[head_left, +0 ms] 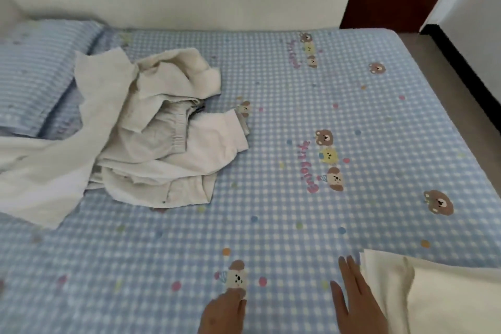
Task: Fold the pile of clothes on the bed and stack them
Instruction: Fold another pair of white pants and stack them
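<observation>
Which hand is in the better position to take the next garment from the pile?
Probably the left hand. The unfolded pile lies on the left side of the bed, so it reaches without crossing. The right hand lies flat beside the folded white cloth at the right.

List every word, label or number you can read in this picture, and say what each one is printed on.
Purple lettering beside the bear motifs on the bedsheet, middle right: upside down and blurred, not readable.
Purple lettering near the far edge of the bedsheet: too small and blurred to read.
Pile of clothes: a small dark tag at a waistband, no text readable.
Folded cloth and pillow: no text visible.
</observation>
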